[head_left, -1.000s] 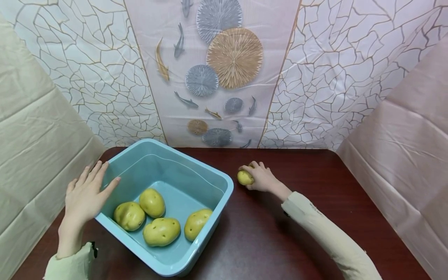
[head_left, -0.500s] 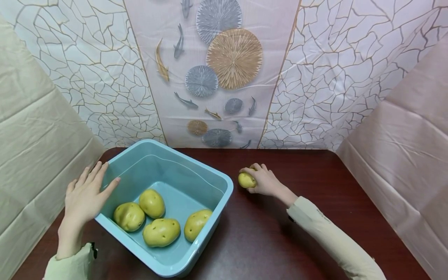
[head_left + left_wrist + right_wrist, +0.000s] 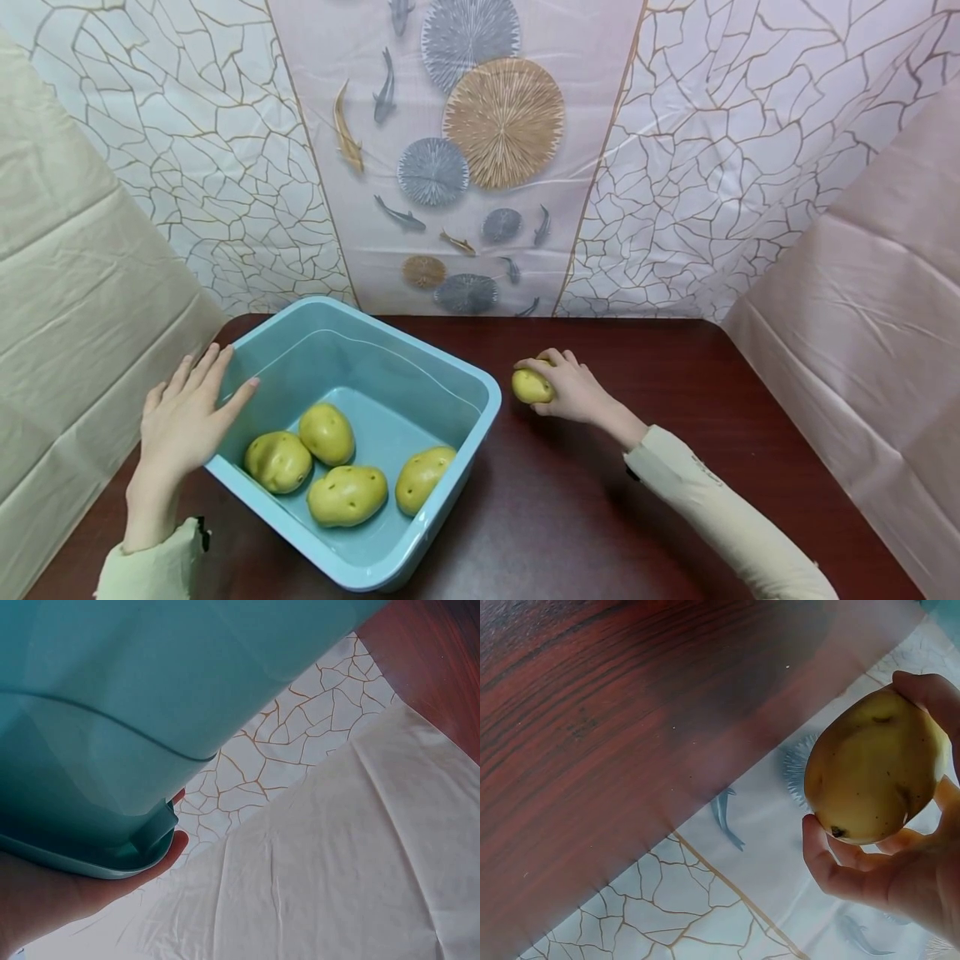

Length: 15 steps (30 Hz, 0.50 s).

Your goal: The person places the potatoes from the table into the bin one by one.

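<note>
My right hand (image 3: 573, 392) grips a yellow potato (image 3: 531, 387) to the right of the blue plastic tub. In the right wrist view, thumb and fingertips hold the potato (image 3: 877, 769) at its two ends, and dark spots mark its skin. My left hand (image 3: 180, 421) lies across the left rim of the tub (image 3: 412, 346), fingers spread and straight. Seen from the left wrist, that hand (image 3: 90, 892) runs along under the tub's rim (image 3: 112, 871). Several potatoes sit on the tub floor, one of them (image 3: 347, 496) near its front.
A dark red-brown table (image 3: 540, 517) carries the tub on its left part. Patterned cloth (image 3: 675, 167) hangs behind the table's far edge. Plain pale cloth walls (image 3: 862, 333) slope along both sides.
My right hand has shifted a little to the right and toward me, with the potato in its grip. The left hand and the tub have stayed in place.
</note>
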Motion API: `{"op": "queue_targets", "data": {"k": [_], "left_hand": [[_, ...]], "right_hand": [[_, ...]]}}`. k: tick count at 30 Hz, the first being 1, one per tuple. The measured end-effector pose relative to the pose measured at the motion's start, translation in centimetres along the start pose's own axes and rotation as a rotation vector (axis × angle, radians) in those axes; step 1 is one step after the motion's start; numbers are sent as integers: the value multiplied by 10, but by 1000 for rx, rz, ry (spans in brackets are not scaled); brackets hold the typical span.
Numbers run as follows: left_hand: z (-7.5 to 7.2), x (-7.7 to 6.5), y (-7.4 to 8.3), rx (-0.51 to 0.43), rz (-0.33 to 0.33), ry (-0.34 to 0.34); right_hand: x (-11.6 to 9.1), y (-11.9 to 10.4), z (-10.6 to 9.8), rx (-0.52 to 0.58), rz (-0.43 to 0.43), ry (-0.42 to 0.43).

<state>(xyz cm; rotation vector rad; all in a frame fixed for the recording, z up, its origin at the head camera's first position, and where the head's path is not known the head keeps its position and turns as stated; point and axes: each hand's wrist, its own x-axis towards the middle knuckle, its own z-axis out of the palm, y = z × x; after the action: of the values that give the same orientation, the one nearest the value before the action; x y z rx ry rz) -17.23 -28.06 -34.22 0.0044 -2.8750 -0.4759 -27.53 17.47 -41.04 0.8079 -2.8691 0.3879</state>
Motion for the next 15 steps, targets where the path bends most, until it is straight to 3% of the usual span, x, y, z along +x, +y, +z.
{"op": "queue_targets", "data": {"k": [15], "left_hand": [[-1,0,0,11,15,3]], "right_hand": [[-11,-10,-18,-4,-26,59]]}}
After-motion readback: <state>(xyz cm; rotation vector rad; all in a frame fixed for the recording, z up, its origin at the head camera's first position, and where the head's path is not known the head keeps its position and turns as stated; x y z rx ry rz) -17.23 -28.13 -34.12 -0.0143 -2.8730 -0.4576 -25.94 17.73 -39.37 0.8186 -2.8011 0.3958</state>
